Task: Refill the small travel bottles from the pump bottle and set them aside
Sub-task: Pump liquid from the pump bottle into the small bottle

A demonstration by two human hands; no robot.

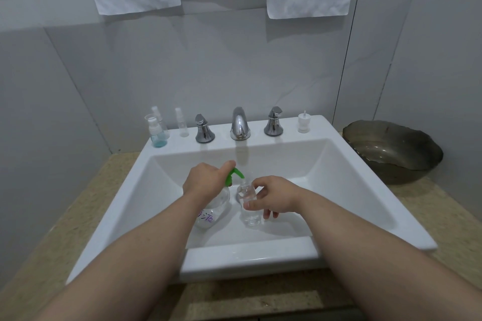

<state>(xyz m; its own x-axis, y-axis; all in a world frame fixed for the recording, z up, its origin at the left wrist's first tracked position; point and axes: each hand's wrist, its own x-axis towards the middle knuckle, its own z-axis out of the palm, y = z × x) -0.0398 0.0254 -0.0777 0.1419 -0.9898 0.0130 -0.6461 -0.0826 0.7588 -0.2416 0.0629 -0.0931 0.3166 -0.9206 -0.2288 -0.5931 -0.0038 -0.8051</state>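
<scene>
Small travel bottle [249,203] upright, low in the sink [247,266], pinched near its neck by the right hand [273,198], mouth tucked just under the green spout [236,173], presumably to catch the flow with spills landing in the basin. Touching or just beside it, the pump bottle [214,207], gripped by the left hand [204,180] with a finger atop the pump. Other small bottles [157,129] parked on the back-left ledge.

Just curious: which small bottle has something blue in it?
The capped bottle frontmost at the sink's back left corner: blue at its bottom. The bottle behind it, the slim bottle beside it and the held bottle in the right hand look clear.
</scene>
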